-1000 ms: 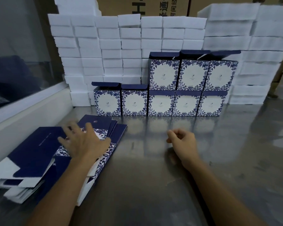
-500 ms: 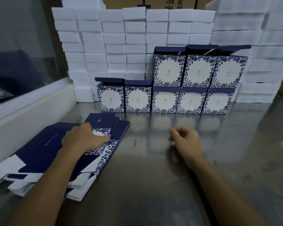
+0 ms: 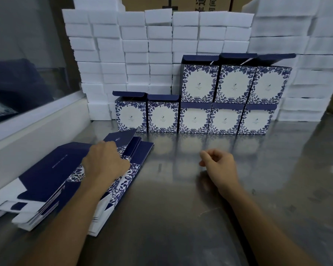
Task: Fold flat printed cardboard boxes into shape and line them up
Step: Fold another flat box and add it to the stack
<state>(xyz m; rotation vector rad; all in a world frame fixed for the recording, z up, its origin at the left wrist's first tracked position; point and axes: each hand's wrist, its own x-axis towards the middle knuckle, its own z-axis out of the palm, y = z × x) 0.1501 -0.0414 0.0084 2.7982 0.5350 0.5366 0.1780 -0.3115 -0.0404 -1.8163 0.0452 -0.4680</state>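
Observation:
A stack of flat navy and blue-floral printed box blanks [image 3: 52,181] lies on the steel table [image 3: 181,217] at the left. My left hand [image 3: 104,164] grips the top flat blank [image 3: 121,138], whose far end is lifted off the stack. My right hand [image 3: 218,164] hovers over the table's middle with fingers loosely curled, holding nothing. Folded floral boxes [image 3: 194,120] stand in a row at the back, several below and three more on top [image 3: 236,85], their navy lids ajar.
White foam blocks [image 3: 135,50] are stacked in a wall behind the boxes and at the right [image 3: 296,73]. A white ledge with a glass pane [image 3: 27,120] runs along the left. A brown carton [image 3: 177,3] stands behind the foam.
My left hand went from lying flat on the stack to curling round the top blank, whose far end has risen. My right hand barely moved.

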